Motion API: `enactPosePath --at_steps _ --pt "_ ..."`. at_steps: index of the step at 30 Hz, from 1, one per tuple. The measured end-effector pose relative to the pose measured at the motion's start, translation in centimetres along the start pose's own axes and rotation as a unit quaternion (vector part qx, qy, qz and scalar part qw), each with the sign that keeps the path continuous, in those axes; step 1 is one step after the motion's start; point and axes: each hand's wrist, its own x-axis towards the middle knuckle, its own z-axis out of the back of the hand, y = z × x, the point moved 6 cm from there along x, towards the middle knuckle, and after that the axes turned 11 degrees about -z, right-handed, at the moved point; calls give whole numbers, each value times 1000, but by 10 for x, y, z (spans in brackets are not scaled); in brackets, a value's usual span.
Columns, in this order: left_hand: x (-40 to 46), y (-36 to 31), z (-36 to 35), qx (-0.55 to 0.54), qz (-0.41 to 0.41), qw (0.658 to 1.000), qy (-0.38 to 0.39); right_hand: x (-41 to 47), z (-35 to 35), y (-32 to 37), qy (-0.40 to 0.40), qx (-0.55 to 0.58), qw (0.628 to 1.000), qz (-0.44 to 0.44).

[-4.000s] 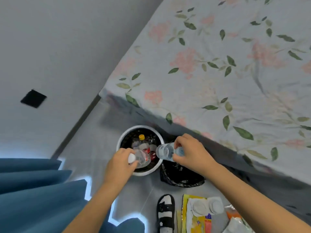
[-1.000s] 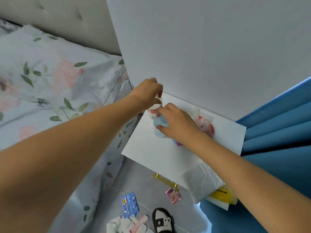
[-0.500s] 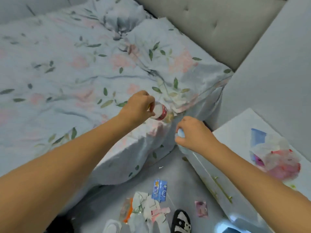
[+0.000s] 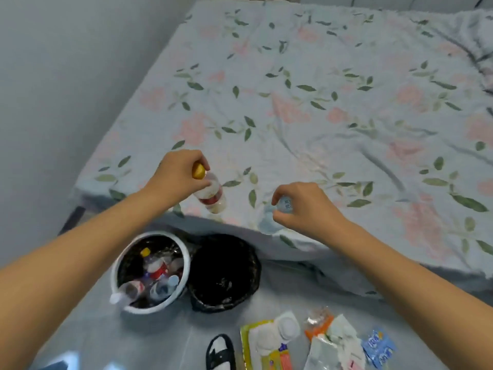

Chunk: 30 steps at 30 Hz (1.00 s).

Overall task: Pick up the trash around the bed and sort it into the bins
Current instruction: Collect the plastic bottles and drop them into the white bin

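Half a second before, the hands had been up by the pillow and the bedside table; both had since swung along the bed to its foot end, above the bins, each with its bottle.

Nearest the person, well short of the white bin, a black-and-white slipper lay on the floor, and to the right of it a yellow packet, crumpled white wrappers and a blue sachet.

The white bin stood on the floor just before the bed's edge, full of plastic bottles, one of them leaning over its near rim. The black bin, lined with a dark bag, touched its right side.

Above and beyond the white bin, the left hand had its fingers curled round the yellow cap of a clear bottle with a red label, which hung tilted from the grip over the bed's edge. Up and to the right of the black bin, the right hand pinched a clear bottle with a pale blue label by its cap end, finger and thumb clamped on it.

Beyond both hands spread the flowered bedsheet.
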Motion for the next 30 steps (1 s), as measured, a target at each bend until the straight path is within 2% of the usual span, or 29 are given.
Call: enactPosePath --at_steps 6,12,17,22,27,30 --pt "-133 178 25 -30 142 989 -19 53 -125 153 88 -24 992 88" --pt "-223 280 -15 -52 242 969 -21 75 -241 228 161 -68 977 120" --pt "-261 330 -74 -75 305 948 -46 85 -328 235 217 -104 964 110" --pt "-254 358 -121 -53 314 945 -74 99 -391 220 236 -140 955 109" --pt "-249 388 -172 -46 361 931 -5 112 -431 194 275 -164 942 105" --pt "-245 400 -188 -43 350 936 3 112 -451 177 315 -186 925 101"
